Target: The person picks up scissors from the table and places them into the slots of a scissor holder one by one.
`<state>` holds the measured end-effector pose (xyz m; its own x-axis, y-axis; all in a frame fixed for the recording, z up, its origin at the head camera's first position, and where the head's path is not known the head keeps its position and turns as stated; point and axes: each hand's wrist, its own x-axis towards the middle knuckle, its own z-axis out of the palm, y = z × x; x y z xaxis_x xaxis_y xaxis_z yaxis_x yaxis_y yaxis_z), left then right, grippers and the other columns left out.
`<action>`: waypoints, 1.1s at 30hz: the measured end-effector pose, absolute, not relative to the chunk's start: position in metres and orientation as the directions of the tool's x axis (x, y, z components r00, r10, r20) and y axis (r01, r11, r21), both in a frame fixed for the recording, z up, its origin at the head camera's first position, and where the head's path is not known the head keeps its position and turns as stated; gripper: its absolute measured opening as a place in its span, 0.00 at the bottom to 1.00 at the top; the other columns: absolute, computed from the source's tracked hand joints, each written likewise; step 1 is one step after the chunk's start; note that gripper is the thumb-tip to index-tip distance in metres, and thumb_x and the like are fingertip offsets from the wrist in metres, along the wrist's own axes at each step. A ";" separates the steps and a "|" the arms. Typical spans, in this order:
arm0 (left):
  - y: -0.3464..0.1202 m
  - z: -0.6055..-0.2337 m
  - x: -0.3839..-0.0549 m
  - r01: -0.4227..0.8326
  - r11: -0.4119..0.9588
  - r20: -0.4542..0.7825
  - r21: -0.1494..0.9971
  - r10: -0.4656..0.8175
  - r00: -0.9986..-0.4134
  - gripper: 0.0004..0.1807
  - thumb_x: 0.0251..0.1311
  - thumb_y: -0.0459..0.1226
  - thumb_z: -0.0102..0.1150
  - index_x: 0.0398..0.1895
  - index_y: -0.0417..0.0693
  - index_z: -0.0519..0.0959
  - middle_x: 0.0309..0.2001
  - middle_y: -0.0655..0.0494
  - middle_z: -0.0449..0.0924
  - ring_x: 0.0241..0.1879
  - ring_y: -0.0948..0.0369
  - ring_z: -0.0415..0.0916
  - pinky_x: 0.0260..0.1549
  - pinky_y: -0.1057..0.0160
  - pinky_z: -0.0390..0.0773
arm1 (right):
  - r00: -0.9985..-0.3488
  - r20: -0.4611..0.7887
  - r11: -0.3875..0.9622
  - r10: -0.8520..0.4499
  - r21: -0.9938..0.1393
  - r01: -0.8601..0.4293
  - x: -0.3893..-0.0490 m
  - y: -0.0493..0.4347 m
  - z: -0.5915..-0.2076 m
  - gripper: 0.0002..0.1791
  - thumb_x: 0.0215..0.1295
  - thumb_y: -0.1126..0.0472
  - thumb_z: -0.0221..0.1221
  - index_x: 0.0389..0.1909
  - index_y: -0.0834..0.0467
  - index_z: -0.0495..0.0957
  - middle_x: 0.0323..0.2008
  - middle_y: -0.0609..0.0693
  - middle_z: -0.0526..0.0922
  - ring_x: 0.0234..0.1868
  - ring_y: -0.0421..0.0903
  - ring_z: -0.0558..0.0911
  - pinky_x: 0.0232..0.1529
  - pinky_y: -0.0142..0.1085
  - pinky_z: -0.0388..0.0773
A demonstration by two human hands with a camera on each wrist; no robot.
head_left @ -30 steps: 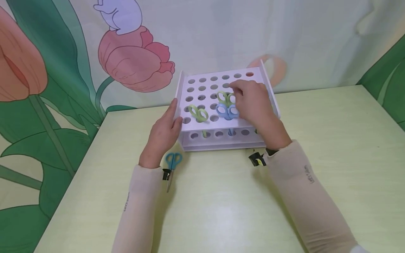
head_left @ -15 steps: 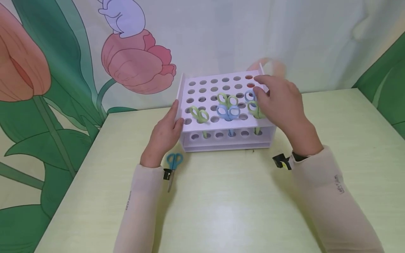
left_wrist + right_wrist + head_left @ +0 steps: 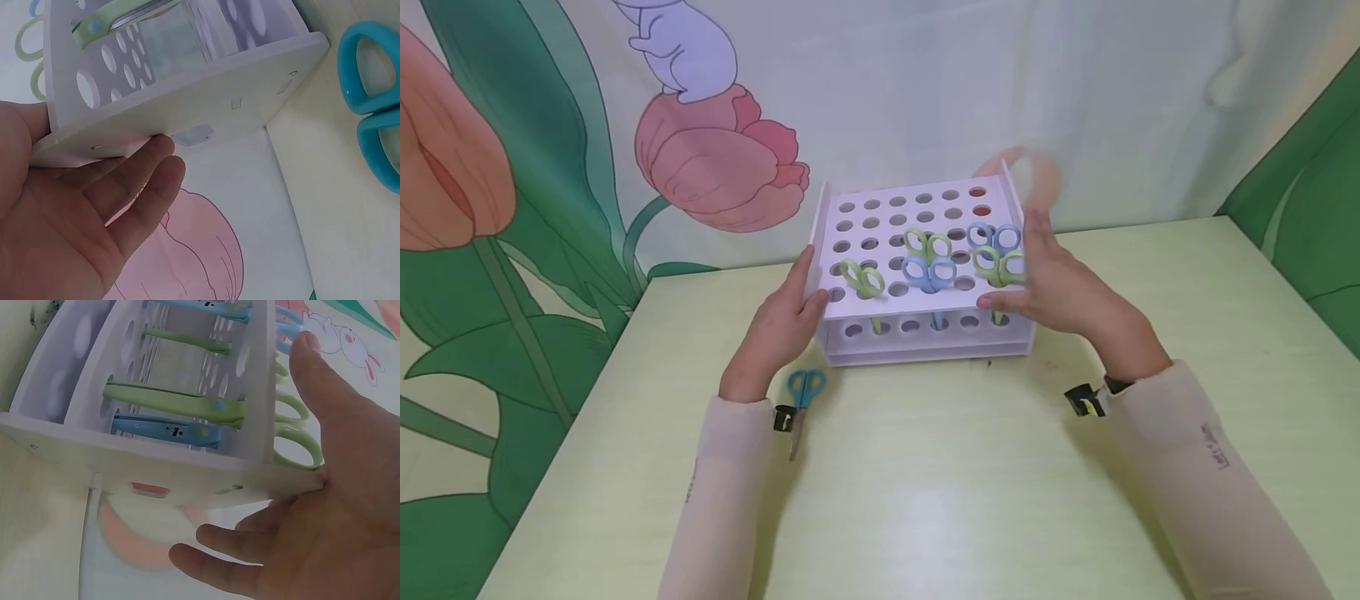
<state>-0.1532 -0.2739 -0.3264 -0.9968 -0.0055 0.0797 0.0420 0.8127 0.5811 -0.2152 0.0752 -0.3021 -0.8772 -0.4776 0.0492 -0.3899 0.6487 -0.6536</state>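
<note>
Head view: the left grip [image 3: 778, 325] pinches, and the right grip [image 3: 1067, 287], digits apart, straddles, opposite side panels [image 3: 822, 218] of the white, boxy, perforated rack [image 3: 883, 233] between them, probably light, stiff plastic, best held there.

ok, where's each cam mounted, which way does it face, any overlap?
Head: head-worn, facing forward and down at the white rack; left hand, right hand, sleeves show.
Left wrist: worn there, facing the rack's left panel; left hand shows.
Right wrist: worn there, facing the rack's right panel; right hand shows.
Shared: teal scissors, in head and left wrist.
</note>
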 end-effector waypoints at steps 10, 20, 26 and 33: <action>-0.282 -0.331 -0.147 0.075 0.759 0.068 0.646 0.040 -0.997 0.40 0.76 0.50 0.48 0.83 0.64 0.39 0.78 0.50 0.55 0.70 0.50 0.63 0.66 0.47 0.64 | -0.880 -0.051 0.704 -0.473 -0.622 -0.343 -0.216 0.082 -0.301 0.74 0.54 0.43 0.75 0.80 0.57 0.25 0.69 0.62 0.63 0.57 0.58 0.69 0.61 0.55 0.64; -0.309 -0.342 -0.138 0.179 0.468 0.135 0.865 0.127 -0.983 0.36 0.77 0.43 0.51 0.82 0.51 0.51 0.74 0.46 0.62 0.62 0.49 0.74 0.56 0.54 0.76 | -0.887 -0.032 0.701 -0.460 -0.626 -0.341 -0.215 0.084 -0.308 0.74 0.54 0.42 0.75 0.80 0.54 0.24 0.65 0.61 0.69 0.55 0.57 0.71 0.62 0.55 0.64; -0.342 -0.367 -0.127 0.099 0.266 0.081 0.959 0.078 -0.994 0.29 0.79 0.44 0.48 0.77 0.42 0.62 0.64 0.40 0.75 0.53 0.54 0.82 0.51 0.61 0.79 | -0.889 -0.042 0.711 -0.456 -0.617 -0.336 -0.214 0.083 -0.306 0.74 0.55 0.41 0.74 0.80 0.54 0.23 0.67 0.62 0.67 0.56 0.57 0.71 0.62 0.55 0.64; -0.369 -0.398 -0.122 -0.093 0.382 -0.190 0.919 0.224 -0.956 0.27 0.69 0.28 0.55 0.71 0.40 0.69 0.65 0.45 0.75 0.62 0.52 0.74 0.55 0.67 0.72 | -0.889 -0.039 0.709 -0.456 -0.620 -0.336 -0.213 0.085 -0.306 0.73 0.56 0.43 0.74 0.80 0.54 0.24 0.65 0.61 0.69 0.53 0.57 0.72 0.59 0.54 0.66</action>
